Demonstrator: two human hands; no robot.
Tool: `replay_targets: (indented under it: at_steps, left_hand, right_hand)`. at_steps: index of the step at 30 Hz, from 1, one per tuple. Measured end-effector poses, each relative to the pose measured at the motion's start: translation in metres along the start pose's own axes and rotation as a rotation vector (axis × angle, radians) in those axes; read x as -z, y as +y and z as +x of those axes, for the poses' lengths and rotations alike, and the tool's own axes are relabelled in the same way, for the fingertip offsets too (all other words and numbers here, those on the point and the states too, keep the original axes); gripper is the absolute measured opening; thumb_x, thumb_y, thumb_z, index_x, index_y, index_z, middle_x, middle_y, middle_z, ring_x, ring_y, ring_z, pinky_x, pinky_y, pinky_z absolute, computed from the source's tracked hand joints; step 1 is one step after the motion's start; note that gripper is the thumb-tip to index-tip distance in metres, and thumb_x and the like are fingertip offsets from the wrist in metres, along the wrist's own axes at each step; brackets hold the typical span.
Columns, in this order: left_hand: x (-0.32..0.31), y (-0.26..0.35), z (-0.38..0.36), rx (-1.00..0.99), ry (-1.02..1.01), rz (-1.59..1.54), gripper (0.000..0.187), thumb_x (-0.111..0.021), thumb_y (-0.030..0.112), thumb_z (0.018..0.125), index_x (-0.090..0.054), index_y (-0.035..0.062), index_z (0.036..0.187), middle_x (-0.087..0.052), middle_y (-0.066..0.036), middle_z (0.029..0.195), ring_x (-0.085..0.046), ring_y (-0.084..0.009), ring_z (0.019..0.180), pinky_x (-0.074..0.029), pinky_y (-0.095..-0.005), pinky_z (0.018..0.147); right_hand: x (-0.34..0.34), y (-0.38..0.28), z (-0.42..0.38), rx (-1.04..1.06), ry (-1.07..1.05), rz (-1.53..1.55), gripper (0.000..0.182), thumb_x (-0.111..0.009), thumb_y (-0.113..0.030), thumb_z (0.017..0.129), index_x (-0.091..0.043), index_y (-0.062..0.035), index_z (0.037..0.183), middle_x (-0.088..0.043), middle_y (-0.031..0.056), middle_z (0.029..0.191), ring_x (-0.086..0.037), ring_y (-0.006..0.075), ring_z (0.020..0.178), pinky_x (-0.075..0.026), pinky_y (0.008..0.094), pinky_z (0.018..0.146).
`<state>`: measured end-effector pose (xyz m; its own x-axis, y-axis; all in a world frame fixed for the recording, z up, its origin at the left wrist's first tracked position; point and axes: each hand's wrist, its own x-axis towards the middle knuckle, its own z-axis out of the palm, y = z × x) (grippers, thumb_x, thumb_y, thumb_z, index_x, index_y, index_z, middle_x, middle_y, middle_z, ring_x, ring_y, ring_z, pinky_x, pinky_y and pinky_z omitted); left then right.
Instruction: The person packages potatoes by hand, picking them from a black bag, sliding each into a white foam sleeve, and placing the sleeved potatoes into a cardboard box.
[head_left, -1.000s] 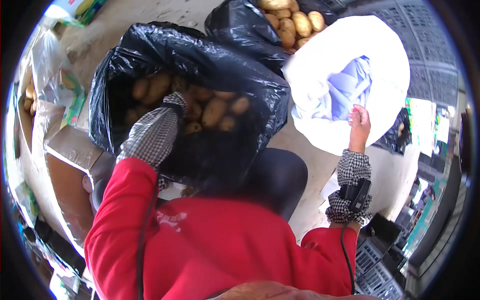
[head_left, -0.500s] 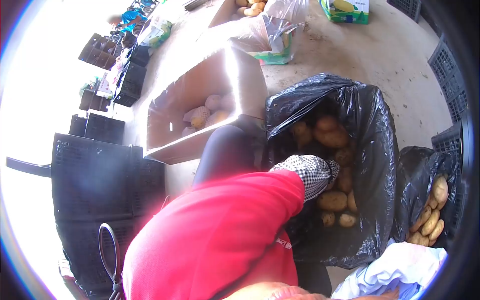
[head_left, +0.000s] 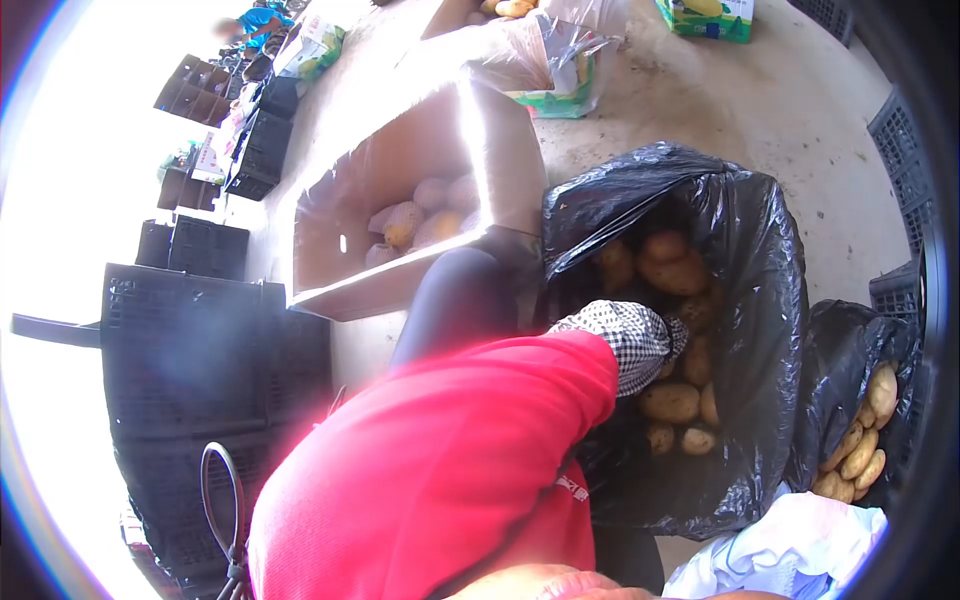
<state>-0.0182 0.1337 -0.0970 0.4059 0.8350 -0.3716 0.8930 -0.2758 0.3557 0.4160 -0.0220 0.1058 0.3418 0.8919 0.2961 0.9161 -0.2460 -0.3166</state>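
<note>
My left arm, in a red sleeve with a black-and-white checkered cuff [head_left: 630, 340], reaches into a container lined with a black plastic bag [head_left: 765, 400]. At the cuff's end, my left hand [head_left: 678, 338] is in shadow over the potatoes, its fingers too dark and hidden to make out. Brown potatoes [head_left: 670, 403] lie around and below it, several of them deeper in the bag's shade. My right hand cannot be made out; only blurred skin shows at the bottom edge.
An open cardboard box [head_left: 390, 170] holds net-wrapped fruit. Black crates [head_left: 190, 370] stand at left. A second black bag [head_left: 830, 350] has potatoes [head_left: 865, 450], beside white-blue cloth [head_left: 790, 545]. Farther off are a green-white box [head_left: 705, 18] and a person in blue [head_left: 262, 25].
The view has shifted slightly, so the bag, the box and my arm appear a little farther right. My left hand stays over the potatoes.
</note>
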Motion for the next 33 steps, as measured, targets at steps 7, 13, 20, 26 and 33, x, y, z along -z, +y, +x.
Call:
replay_targets:
  at_steps: [7, 13, 20, 26, 33]
  left_hand:
    - [0.003, 0.003, -0.009, -0.015, -0.036, -0.023, 0.059, -0.069, 0.031, 0.068, -0.047, 0.0019, 0.114, -0.057, -0.014, 0.104, -0.055, -0.0252, 0.095, -0.041, -0.0347, 0.086]
    - [0.022, 0.012, -0.035, -0.038, -0.186, -0.119, 0.058, -0.070, 0.029, 0.068, -0.047, 0.0014, 0.114, -0.057, -0.013, 0.104, -0.055, -0.0245, 0.094, -0.042, -0.0343, 0.086]
    - [0.088, 0.086, -0.108, -0.606, -0.586, -1.392, 0.059, -0.074, 0.018, 0.065, -0.045, -0.0014, 0.113, -0.056, -0.009, 0.105, -0.052, -0.0165, 0.096, -0.043, -0.0305, 0.084]
    - [0.106, 0.148, -0.184, -0.725, -0.443, -1.622, 0.074, -0.078, 0.016, 0.059, -0.038, -0.0015, 0.119, -0.050, -0.009, 0.110, -0.045, -0.0154, 0.105, -0.036, -0.0297, 0.091]
    - [0.110, 0.140, -0.246, -0.759, -0.436, -1.793, 0.075, -0.075, 0.014, 0.063, -0.033, -0.0018, 0.124, -0.048, -0.009, 0.115, -0.044, -0.0163, 0.108, -0.034, -0.0299, 0.093]
  right_hand:
    - [-0.011, -0.053, -0.004, 0.111, -0.160, 0.313, 0.038, -0.054, -0.016, 0.082, -0.042, 0.0085, 0.109, -0.049, 0.0228, 0.107, -0.049, 0.0315, 0.098, -0.037, 0.0378, 0.087]
    - [-0.009, -0.092, -0.008, 0.017, -0.448, 0.316, 0.038, -0.051, -0.019, 0.083, -0.045, 0.0047, 0.112, -0.051, 0.0207, 0.104, -0.050, 0.0332, 0.096, -0.039, 0.0393, 0.084]
    - [-0.001, -0.140, -0.025, 0.282, -0.537, 0.446, 0.025, -0.047, -0.010, 0.083, -0.053, 0.0051, 0.101, -0.058, 0.0125, 0.095, -0.053, 0.0219, 0.090, -0.042, 0.0305, 0.081]
    - [0.015, -0.206, -0.059, 0.597, -0.596, 0.570, 0.025, -0.052, -0.008, 0.075, -0.054, 0.0020, 0.098, -0.058, 0.0111, 0.091, -0.055, 0.0214, 0.087, -0.042, 0.0303, 0.076]
    - [0.030, -0.248, -0.092, 0.039, -0.838, 1.180, 0.025, -0.053, -0.016, 0.082, -0.053, 0.0015, 0.099, -0.057, 0.0095, 0.090, -0.055, 0.0207, 0.085, -0.043, 0.0308, 0.076]
